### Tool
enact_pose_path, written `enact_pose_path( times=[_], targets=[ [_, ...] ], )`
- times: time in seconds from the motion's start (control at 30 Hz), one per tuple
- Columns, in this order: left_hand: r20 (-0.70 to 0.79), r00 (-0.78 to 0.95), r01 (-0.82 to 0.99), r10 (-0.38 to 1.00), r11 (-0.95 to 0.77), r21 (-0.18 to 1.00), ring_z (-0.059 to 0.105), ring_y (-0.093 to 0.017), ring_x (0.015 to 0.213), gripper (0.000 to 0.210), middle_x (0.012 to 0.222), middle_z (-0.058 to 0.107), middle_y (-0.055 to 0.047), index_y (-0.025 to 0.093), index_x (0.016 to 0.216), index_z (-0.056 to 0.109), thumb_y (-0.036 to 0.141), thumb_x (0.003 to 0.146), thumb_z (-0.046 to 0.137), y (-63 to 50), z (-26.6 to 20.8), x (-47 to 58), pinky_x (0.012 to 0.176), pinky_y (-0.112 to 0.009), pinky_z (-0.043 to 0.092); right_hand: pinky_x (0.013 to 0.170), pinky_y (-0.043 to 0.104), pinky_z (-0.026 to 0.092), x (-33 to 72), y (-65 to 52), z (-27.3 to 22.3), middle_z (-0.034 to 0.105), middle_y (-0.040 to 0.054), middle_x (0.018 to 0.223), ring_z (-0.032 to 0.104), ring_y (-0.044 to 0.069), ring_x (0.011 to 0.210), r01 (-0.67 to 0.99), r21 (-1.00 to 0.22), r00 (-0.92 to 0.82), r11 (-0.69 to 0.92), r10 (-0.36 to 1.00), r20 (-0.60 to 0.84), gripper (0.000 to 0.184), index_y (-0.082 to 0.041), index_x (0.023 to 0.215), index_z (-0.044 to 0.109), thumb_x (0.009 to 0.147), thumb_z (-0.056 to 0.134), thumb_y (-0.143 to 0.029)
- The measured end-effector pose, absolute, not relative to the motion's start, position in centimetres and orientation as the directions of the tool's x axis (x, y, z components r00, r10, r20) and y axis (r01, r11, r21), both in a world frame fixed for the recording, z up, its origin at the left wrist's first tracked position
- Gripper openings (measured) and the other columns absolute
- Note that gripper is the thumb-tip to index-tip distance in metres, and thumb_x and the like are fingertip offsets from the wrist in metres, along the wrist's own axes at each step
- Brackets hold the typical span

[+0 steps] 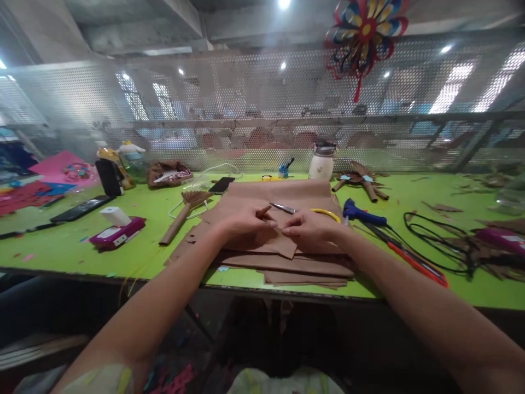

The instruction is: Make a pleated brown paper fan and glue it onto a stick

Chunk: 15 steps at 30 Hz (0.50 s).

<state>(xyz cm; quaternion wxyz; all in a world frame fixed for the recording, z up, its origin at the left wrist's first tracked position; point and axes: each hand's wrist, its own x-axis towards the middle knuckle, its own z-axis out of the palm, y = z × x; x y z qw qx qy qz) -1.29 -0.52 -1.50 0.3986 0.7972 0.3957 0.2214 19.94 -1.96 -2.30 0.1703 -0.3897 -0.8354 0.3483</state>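
Over a stack of brown paper sheets (283, 191) my two hands are close together, fingertips nearly meeting. My left hand (250, 225) is closed around a small brown paper piece (263, 211) that looks rolled or folded. The fingers of my right hand (308, 224) are pinched together; whatever lies between them is too small to make out. Just behind the hands are scissors (284, 208) with yellow handles, lying on the paper and partly hidden by my right hand. A pointed paper corner (289, 249) sticks out below the fingers.
A fan-topped paper roll (178, 221) and purple power strip (117, 232) lie left. On the right are a blue glue gun (363, 213), a red-handled tool (418, 265) and a black cable (435, 241). A white bottle (322, 163) stands behind, before the mesh screen (254, 93).
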Motion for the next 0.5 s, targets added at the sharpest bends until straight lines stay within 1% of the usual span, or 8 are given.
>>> enact_pose_path(
  times=[0.13,0.27,0.4,0.5],
  targets=[
    [0.015,0.672,0.531,0.741,-0.496,0.688,0.047,-0.011,0.058,0.017,0.063,0.056,-0.001,0.011,0.069,0.060,0.028,0.066,0.056,-0.6,-1.9,-1.0,0.057,-0.024,0.035,0.045,0.020,0.025,19.8,-2.6,-2.9,0.043,-0.0045,0.054,0.033,0.007,0.049,0.603,-0.628,-0.591,0.492,0.804,0.063,0.029,-0.014,0.071,0.064,0.076,0.045,-0.036],
    [0.049,0.667,0.596,0.743,-0.572,0.563,0.042,-0.010,0.055,0.016,0.059,0.051,0.000,0.012,0.062,0.057,0.027,0.067,0.054,-0.2,-2.1,-1.5,0.052,-0.023,0.030,0.046,0.020,0.024,19.5,-2.9,-3.4,0.043,-0.0041,0.054,0.033,0.007,0.050,0.600,-0.555,-0.611,0.576,0.778,0.146,0.030,-0.013,0.067,0.062,0.077,0.043,-0.034],
    [0.073,0.670,0.597,0.738,-0.595,0.538,0.040,-0.010,0.056,0.017,0.059,0.047,0.002,0.012,0.064,0.055,0.028,0.069,0.053,0.1,-2.6,-1.2,0.052,-0.022,0.028,0.052,0.020,0.029,19.1,-2.4,-3.7,0.054,-0.0009,0.061,0.040,0.009,0.057,0.548,-0.499,-0.635,0.671,0.723,0.274,0.028,-0.012,0.068,0.065,0.078,0.045,-0.029],
    [0.081,0.698,0.576,0.712,-0.625,0.527,0.038,-0.009,0.057,0.017,0.058,0.044,0.003,0.013,0.064,0.053,0.029,0.071,0.052,0.1,-3.0,-0.7,0.052,-0.022,0.026,0.058,0.021,0.032,19.0,-2.1,-3.9,0.059,0.0017,0.067,0.044,0.010,0.060,0.549,-0.489,-0.633,0.678,0.719,0.287,0.024,-0.012,0.074,0.068,0.076,0.048,-0.025]
  ],
)
